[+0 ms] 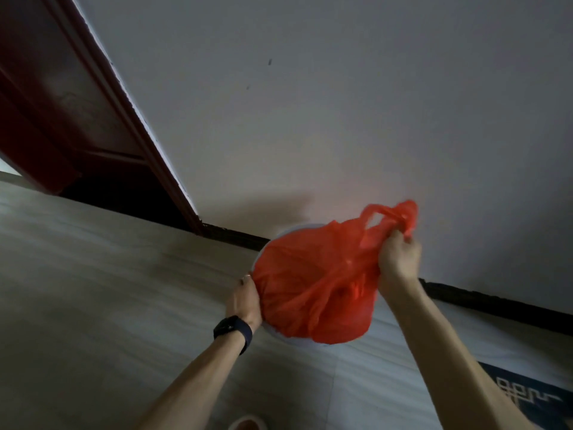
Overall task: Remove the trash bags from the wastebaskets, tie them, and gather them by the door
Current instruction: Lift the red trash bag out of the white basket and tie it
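Crinkled red plastic bag (313,280) bunched in right hand (398,259).

We note a red plastic trash bag (313,280) — thin, crumpled, handles bunched at its upper right — covering a pale round wastebasket (280,336) against the wall.

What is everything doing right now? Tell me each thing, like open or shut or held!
red trash bag: still over the wastebasket, handles gathered
wastebasket: upright by the wall, mostly hidden
right hand: gripping the bag handles
left hand: holding the bag's edge
door: open
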A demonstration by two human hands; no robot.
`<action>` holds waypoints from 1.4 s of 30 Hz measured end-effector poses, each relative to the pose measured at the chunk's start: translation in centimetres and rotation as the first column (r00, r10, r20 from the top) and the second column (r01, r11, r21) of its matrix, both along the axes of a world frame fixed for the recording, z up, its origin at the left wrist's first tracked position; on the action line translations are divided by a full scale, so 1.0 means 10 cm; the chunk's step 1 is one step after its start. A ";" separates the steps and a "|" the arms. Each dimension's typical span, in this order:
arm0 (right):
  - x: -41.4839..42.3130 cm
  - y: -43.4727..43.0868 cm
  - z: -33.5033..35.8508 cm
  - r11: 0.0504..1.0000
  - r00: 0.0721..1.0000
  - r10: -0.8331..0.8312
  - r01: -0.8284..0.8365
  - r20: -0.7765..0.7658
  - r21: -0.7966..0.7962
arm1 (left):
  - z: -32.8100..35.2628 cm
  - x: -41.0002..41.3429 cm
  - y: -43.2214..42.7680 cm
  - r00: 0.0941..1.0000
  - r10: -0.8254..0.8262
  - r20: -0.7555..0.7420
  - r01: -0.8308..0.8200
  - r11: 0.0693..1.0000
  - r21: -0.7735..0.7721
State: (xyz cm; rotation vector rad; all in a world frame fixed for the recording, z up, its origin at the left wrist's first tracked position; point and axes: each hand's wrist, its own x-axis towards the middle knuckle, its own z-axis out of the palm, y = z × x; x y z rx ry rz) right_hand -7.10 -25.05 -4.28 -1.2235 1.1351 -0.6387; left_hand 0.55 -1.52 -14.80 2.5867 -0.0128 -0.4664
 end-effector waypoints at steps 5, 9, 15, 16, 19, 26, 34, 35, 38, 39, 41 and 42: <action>0.16 0.31 0.09 0.855 0.940 0.278 -0.336 -0.197 -0.396 | 0.05 -0.02 -0.21 0.984 -0.112 0.140 0.118 0.992 -0.036; 0.14 0.38 0.25 0.723 0.865 0.387 -0.499 -0.318 -0.478 | 0.10 0.01 -0.38 0.984 -0.118 0.130 0.127 0.990 -0.066; -0.22 0.38 0.03 0.521 0.449 0.524 -0.841 -0.724 -0.145 | 0.26 -0.12 -0.61 0.961 -0.127 0.246 0.153 0.984 -0.092; -0.33 0.37 -0.05 0.482 0.361 0.515 -0.872 -0.777 -0.086 | 0.25 -0.12 -0.61 0.954 -0.185 0.234 0.203 0.978 -0.052; -0.59 0.30 -0.26 0.198 -0.015 0.407 -0.975 -0.913 0.104 | 0.23 -0.07 -0.55 0.943 -0.235 0.237 0.238 0.971 0.016; -0.54 0.15 -0.17 0.086 -0.101 0.339 -0.987 -0.935 0.138 | 0.32 0.02 -0.45 0.978 -0.196 0.077 0.202 0.977 -0.074; -0.46 0.17 -0.22 0.778 0.749 0.585 -0.627 -0.311 -0.047 | 0.12 -0.23 -0.32 0.969 -0.245 0.034 0.247 0.956 -0.161; -0.45 0.15 -0.15 0.820 0.806 0.537 -0.568 -0.250 -0.071 | 0.10 -0.23 -0.29 0.972 -0.232 0.027 0.232 0.955 -0.185; -0.50 -0.09 0.04 0.941 0.939 0.329 -0.335 -0.104 -0.048 | 0.10 -0.14 -0.12 0.984 -0.169 0.049 0.175 0.968 -0.177; -0.54 -0.16 0.10 0.952 0.951 0.299 -0.302 -0.079 -0.042 | 0.09 -0.11 -0.07 0.985 -0.155 0.075 0.165 0.974 -0.152; -0.57 -0.18 0.22 0.955 0.956 0.293 -0.294 -0.026 -0.047 | 0.09 -0.06 -0.04 0.984 -0.136 0.117 0.150 0.981 -0.126; -0.51 -0.15 0.30 0.951 0.954 0.299 -0.299 -0.012 -0.083 | 0.10 -0.05 -0.07 0.982 -0.131 0.138 0.148 0.982 -0.115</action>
